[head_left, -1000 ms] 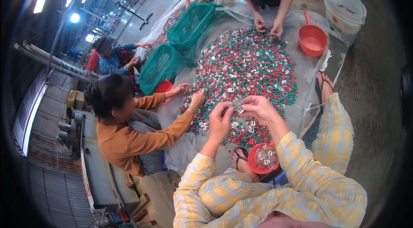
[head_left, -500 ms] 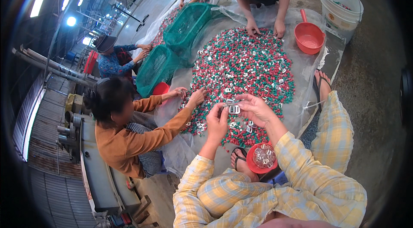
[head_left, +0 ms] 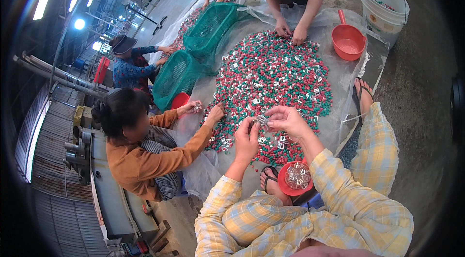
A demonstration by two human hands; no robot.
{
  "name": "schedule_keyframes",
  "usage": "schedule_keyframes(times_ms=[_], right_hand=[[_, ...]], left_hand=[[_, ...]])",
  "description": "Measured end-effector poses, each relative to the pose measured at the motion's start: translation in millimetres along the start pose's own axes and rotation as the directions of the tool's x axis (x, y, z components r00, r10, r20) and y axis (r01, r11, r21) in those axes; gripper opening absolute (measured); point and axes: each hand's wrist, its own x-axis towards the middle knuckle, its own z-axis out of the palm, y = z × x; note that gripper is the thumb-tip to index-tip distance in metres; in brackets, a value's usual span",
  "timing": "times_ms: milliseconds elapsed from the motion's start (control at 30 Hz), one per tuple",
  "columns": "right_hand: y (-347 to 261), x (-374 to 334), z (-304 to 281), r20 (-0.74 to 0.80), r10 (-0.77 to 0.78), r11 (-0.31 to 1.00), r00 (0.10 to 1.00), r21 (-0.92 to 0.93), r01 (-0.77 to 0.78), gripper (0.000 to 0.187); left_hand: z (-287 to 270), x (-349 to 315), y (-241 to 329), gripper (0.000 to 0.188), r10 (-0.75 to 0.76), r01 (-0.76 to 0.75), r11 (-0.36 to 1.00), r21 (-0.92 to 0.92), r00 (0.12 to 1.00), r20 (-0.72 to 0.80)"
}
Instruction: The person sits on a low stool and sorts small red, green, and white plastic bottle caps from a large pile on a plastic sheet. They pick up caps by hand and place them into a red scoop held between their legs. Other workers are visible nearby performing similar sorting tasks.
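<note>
Silvery metal buckles (head_left: 262, 121) are pinched between my two hands, above the near side of a wide pile of red and green pellets (head_left: 271, 75). My left hand (head_left: 246, 139) grips them from the left with thumb and fingertips. From the right, my right hand (head_left: 290, 124) closes its fingers on them; how many there are I cannot make out. More buckles lie scattered over the pile. Below my right wrist stands a red bowl (head_left: 287, 190) holding a heap of the same buckles (head_left: 297, 175).
A co-worker in a brown top (head_left: 145, 162) reaches into the pile from the left; another person's hands (head_left: 291, 34) work its far edge. Green mesh baskets (head_left: 208, 29) stand at far left. A red dipper (head_left: 348, 44) and white bucket (head_left: 382, 10) are at far right.
The buckles between my fingers have turned, and my right hand has drawn slightly closer to my left. The co-worker in brown has pulled one hand back from the pile, holding something shiny.
</note>
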Motion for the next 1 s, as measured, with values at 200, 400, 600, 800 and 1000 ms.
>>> schedule_keyframes(times_ms=[200, 400, 600, 800, 1000], right_hand=[[-13, -7, -6, 0.175, -0.023, 0.995, 0.984, -0.094, 0.04, 0.035], [-4, -5, -7, 0.059, 0.097, 0.995, 0.994, -0.018, -0.096, 0.018], [6, 5, -11, -0.041, 0.15, 0.986, 0.988, -0.069, -0.152, 0.01], [24, 9, 0, -0.152, 0.126, 0.979, 0.98, 0.18, -0.098, 0.005], [29, 6, -11, -0.175, 0.098, 0.905, 0.98, -0.395, -0.161, 0.006]], left_hand=[[-5, 1, -5, 0.011, -0.068, 0.074, 0.991, -0.111, 0.996, 0.061], [-2, -1, 2, 0.01, 0.033, -0.05, 0.993, 0.103, 0.986, 0.163], [0, -2, 5, 0.015, 0.005, -0.008, 0.994, 0.111, 1.0, 0.02], [3, -2, -11, 0.017, 0.055, -0.058, 0.996, 0.064, 0.997, 0.051], [3, -15, -38, 0.016, -0.158, 0.235, 0.968, -0.092, 0.85, 0.503]])
